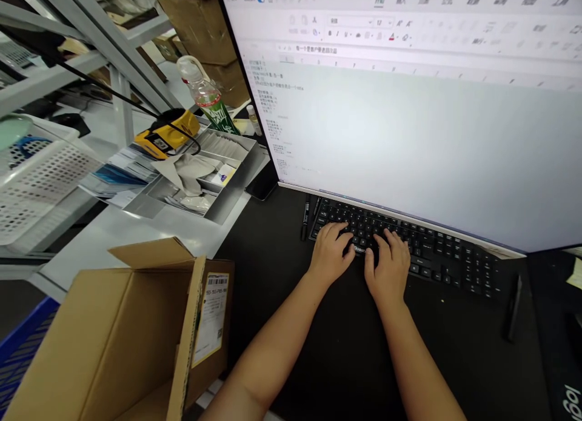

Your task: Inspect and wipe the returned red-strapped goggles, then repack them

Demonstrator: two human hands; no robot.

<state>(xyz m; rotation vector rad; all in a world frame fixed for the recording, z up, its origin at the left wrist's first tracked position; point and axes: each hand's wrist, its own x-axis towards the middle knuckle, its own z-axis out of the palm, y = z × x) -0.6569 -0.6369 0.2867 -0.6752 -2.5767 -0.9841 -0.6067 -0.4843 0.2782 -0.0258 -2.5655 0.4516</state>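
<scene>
Both of my hands rest on a black keyboard (pixel 427 251) that lies just below a large monitor (pixel 409 130). My left hand (pixel 331 249) covers the keyboard's left part, its fingers apart on the keys and the thumb near the front edge. Close beside it, my right hand (pixel 388 263) has its fingers spread over the middle keys. Neither hand holds anything. On the monitor is a spreadsheet with a few lines of text at the left. A black marker pen (pixel 305 218) lies by the keyboard's left end.
An opened cardboard box (pixel 113 336) with a label stands at the front left. Behind it are a grey divided tray (pixel 218 206), a yellow tape measure (pixel 168 136), a drink bottle (pixel 211 103) and a phone (pixel 262 182). A white basket (pixel 40 179) is far left; another pen (pixel 513 309) lies right.
</scene>
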